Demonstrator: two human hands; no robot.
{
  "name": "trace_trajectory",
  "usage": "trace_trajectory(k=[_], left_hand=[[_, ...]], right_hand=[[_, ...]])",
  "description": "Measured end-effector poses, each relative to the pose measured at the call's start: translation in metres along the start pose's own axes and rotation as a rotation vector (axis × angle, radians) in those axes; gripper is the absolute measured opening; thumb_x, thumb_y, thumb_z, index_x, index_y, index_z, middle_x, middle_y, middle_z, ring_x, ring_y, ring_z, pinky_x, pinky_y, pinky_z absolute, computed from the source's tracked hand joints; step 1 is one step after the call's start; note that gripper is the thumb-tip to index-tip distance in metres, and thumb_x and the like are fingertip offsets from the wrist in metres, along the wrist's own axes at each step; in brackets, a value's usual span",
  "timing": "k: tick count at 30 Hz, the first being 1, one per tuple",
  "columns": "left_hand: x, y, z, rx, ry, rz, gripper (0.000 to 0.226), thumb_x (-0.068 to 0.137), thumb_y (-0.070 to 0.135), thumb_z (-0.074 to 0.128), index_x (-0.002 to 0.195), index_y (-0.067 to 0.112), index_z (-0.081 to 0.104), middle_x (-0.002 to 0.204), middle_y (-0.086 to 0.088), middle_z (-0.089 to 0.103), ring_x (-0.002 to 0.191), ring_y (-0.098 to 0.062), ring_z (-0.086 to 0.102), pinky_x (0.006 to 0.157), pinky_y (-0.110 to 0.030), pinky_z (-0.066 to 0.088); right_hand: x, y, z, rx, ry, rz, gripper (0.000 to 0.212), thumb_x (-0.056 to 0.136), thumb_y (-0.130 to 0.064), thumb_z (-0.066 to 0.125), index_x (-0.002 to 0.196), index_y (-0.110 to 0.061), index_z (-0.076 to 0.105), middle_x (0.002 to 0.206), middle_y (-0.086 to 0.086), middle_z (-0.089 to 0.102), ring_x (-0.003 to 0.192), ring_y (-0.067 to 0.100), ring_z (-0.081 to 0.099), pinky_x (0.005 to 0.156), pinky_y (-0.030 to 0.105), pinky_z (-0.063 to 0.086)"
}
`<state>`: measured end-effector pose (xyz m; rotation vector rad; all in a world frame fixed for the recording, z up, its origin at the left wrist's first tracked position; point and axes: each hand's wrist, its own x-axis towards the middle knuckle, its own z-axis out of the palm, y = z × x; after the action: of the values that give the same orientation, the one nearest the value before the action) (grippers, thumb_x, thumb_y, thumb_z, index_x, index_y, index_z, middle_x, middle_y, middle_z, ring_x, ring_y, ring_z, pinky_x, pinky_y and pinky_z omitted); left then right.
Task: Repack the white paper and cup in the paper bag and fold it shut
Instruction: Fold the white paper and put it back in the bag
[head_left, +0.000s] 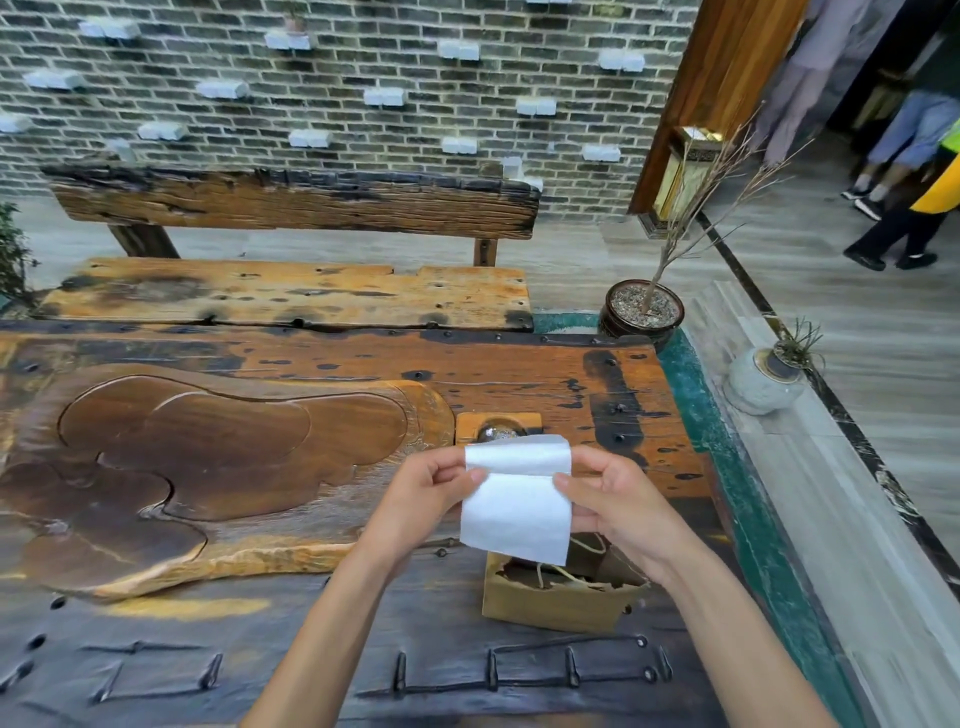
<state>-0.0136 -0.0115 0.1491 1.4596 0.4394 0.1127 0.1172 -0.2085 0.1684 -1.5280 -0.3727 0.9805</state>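
Both hands hold a white paper (517, 499) up over the table. It is folded over at the top and hangs down. My left hand (426, 493) pinches its left edge, and my right hand (618, 504) pinches its right edge. Right below the paper stands the brown paper bag (556, 603), open at the top with a torn rim and string handles showing inside. The paper's lower edge hangs just over the bag's mouth. The cup is not clearly visible; something dark lies inside the bag.
The bag stands on a rustic wooden table (519, 379) with a carved wooden tea tray (208, 457) at the left. A small wooden holder with a shiny ball (496, 428) sits behind the paper. A bench (291, 291), potted plants (644, 312) and walking people are beyond.
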Motion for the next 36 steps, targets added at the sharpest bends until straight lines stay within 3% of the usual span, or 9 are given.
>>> trace_trajectory(k=[5, 8, 14, 19, 24, 26, 29, 33, 36], left_hand=[[-0.005, -0.002, -0.002, -0.085, 0.003, -0.003, 0.020, 0.098, 0.017, 0.059, 0.111, 0.014, 0.073, 0.116, -0.039, 0.062, 0.105, -0.048, 0.063, 0.102, -0.068, 0.038], [-0.004, -0.005, -0.002, -0.103, 0.015, -0.020, 0.021, 0.099, 0.014, 0.057, 0.110, 0.015, 0.074, 0.111, -0.025, 0.073, 0.107, -0.045, 0.066, 0.099, -0.062, 0.046], [-0.002, -0.010, 0.002, -0.100, 0.022, -0.018, 0.020, 0.098, 0.012, 0.057, 0.106, 0.015, 0.075, 0.103, -0.014, 0.078, 0.094, -0.029, 0.070, 0.088, -0.048, 0.054], [-0.002, -0.011, 0.000, -0.106, 0.049, 0.010, 0.023, 0.097, 0.007, 0.057, 0.104, 0.014, 0.078, 0.072, -0.006, 0.068, 0.063, -0.017, 0.052, 0.062, -0.029, 0.046], [-0.002, -0.009, 0.002, -0.077, 0.073, 0.034, 0.036, 0.093, -0.011, 0.048, 0.098, 0.006, 0.080, 0.103, -0.023, 0.076, 0.096, -0.058, 0.058, 0.093, -0.062, 0.051], [-0.002, -0.009, 0.002, -0.041, 0.059, 0.045, 0.038, 0.090, -0.016, 0.048, 0.091, 0.003, 0.081, 0.102, -0.015, 0.078, 0.099, -0.047, 0.066, 0.090, -0.058, 0.055], [-0.005, -0.006, 0.003, 0.037, 0.072, 0.062, 0.042, 0.089, -0.015, 0.050, 0.079, 0.009, 0.082, 0.087, 0.004, 0.078, 0.080, -0.010, 0.068, 0.070, -0.024, 0.050], [-0.005, -0.007, 0.006, 0.052, 0.096, 0.111, 0.047, 0.090, -0.016, 0.048, 0.076, 0.012, 0.082, 0.089, 0.004, 0.076, 0.083, -0.012, 0.066, 0.067, -0.018, 0.046], [-0.005, -0.009, 0.009, 0.081, 0.110, 0.114, 0.051, 0.087, -0.017, 0.044, 0.075, 0.015, 0.082, 0.087, 0.010, 0.073, 0.070, 0.000, 0.058, 0.058, -0.012, 0.039]], right_hand=[[-0.003, 0.003, -0.005, 0.053, -0.016, -0.008, 0.026, 0.096, -0.008, 0.062, 0.111, -0.025, 0.074, 0.110, 0.013, 0.077, 0.100, 0.032, 0.075, 0.083, 0.040, 0.062], [-0.005, 0.005, -0.006, 0.071, -0.011, -0.005, 0.024, 0.096, -0.008, 0.063, 0.111, -0.023, 0.075, 0.109, 0.016, 0.077, 0.098, 0.034, 0.075, 0.078, 0.037, 0.063], [-0.007, 0.010, -0.006, 0.072, 0.028, -0.028, 0.022, 0.091, -0.010, 0.069, 0.108, -0.022, 0.075, 0.108, 0.013, 0.078, 0.099, 0.030, 0.075, 0.075, 0.033, 0.062], [-0.005, 0.013, -0.005, 0.054, 0.107, -0.018, 0.018, 0.093, -0.011, 0.066, 0.100, -0.022, 0.079, 0.106, 0.008, 0.079, 0.097, 0.027, 0.076, 0.077, 0.036, 0.063], [-0.005, 0.014, -0.003, 0.074, 0.091, -0.029, 0.024, 0.096, -0.002, 0.059, 0.094, -0.013, 0.080, 0.106, 0.011, 0.079, 0.098, 0.027, 0.076, 0.081, 0.039, 0.062], [-0.006, 0.015, -0.001, 0.056, 0.094, -0.033, 0.027, 0.099, 0.001, 0.051, 0.095, -0.008, 0.076, 0.106, 0.010, 0.078, 0.099, 0.027, 0.075, 0.082, 0.038, 0.062], [-0.007, 0.014, 0.002, 0.020, 0.127, -0.042, 0.033, 0.104, -0.007, 0.045, 0.096, -0.017, 0.075, 0.107, 0.005, 0.077, 0.097, 0.020, 0.075, 0.078, 0.034, 0.061], [-0.005, 0.015, 0.003, 0.180, 0.172, -0.024, 0.022, 0.100, -0.034, 0.052, 0.116, -0.028, 0.067, 0.107, 0.012, 0.078, 0.099, 0.027, 0.076, 0.078, 0.041, 0.061], [-0.003, 0.019, 0.003, 0.137, 0.155, 0.038, 0.045, 0.083, -0.047, 0.070, 0.120, -0.021, 0.065, 0.107, 0.010, 0.079, 0.099, 0.026, 0.076, 0.080, 0.039, 0.062]])
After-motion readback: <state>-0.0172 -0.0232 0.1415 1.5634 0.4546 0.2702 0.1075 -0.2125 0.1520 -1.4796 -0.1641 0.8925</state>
